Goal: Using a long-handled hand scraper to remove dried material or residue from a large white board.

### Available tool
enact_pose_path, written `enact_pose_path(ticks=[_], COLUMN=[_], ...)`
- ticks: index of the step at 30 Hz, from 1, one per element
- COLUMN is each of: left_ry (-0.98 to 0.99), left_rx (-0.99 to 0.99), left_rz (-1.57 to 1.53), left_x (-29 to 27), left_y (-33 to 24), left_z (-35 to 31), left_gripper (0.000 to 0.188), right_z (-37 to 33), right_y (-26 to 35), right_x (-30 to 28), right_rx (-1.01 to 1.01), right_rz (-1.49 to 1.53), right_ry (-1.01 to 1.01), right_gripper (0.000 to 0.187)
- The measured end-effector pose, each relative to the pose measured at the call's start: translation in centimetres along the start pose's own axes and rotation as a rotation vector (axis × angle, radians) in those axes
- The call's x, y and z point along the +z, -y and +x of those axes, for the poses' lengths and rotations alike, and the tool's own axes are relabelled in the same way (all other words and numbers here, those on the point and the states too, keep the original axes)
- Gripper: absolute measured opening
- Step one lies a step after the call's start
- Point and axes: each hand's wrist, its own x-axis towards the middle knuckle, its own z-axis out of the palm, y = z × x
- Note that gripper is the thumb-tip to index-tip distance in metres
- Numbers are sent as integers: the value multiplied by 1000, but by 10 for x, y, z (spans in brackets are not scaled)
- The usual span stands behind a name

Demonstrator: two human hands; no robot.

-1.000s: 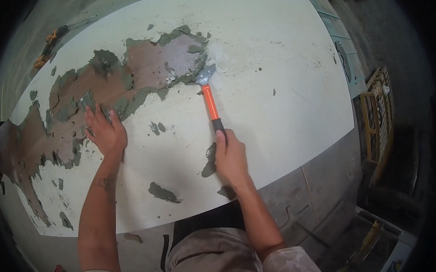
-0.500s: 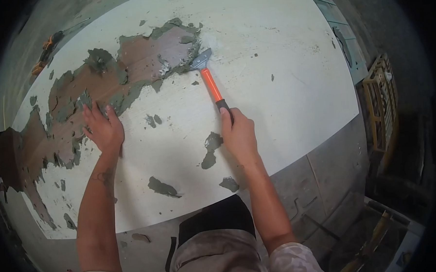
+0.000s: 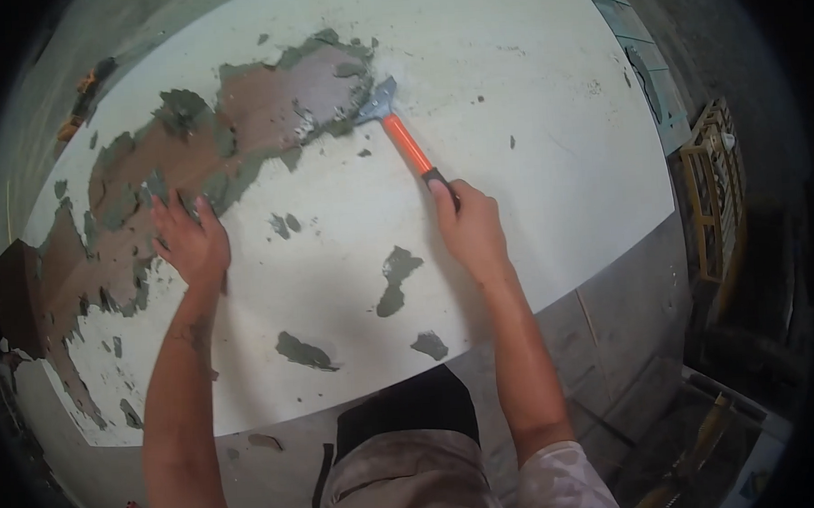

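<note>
My right hand (image 3: 472, 219) is closed round the black grip of a scraper (image 3: 408, 143) with an orange shaft and a wide metal blade. The blade rests against the right end of a patch where grey-green, flaky material borders a bare reddish-brown area (image 3: 259, 97). My left hand (image 3: 191, 238) lies with fingers spread on the lower edge of this patch, steadying nothing I can make out. Both are on a large white board (image 3: 532, 203). Loose grey-green flakes (image 3: 399, 277) lie between my forearms.
An orange-and-black tool (image 3: 87, 97) lies beyond the board's far left edge. At the right stand a pale green panel (image 3: 639, 53) and a yellowish slatted frame (image 3: 709, 195). The board's near edge runs close to my body.
My right hand has shifted to the right and slightly nearer, tilting the scraper's handle further right. The blade stays by the patch's right end. My left hand has hardly moved.
</note>
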Motion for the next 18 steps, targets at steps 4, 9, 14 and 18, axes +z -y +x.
enact_pose_path(ticks=[4, 9, 14, 18], left_ry=[-22, 15, -5, 0], left_rx=[-17, -11, 0, -10], left_rz=[-12, -15, 8, 5], left_x=[-2, -6, 2, -8], left_y=[-3, -5, -3, 2], left_z=[8, 4, 5, -1], left_gripper=[64, 64, 64, 63], right_z=[-1, 45, 58, 47], right_y=[-26, -11, -13, -13], right_x=[-8, -20, -31, -34], right_rx=[-69, -98, -142, -51], right_rz=[37, 3, -60, -41], right_ry=[74, 92, 189, 278], right_gripper=[44, 45, 48, 46])
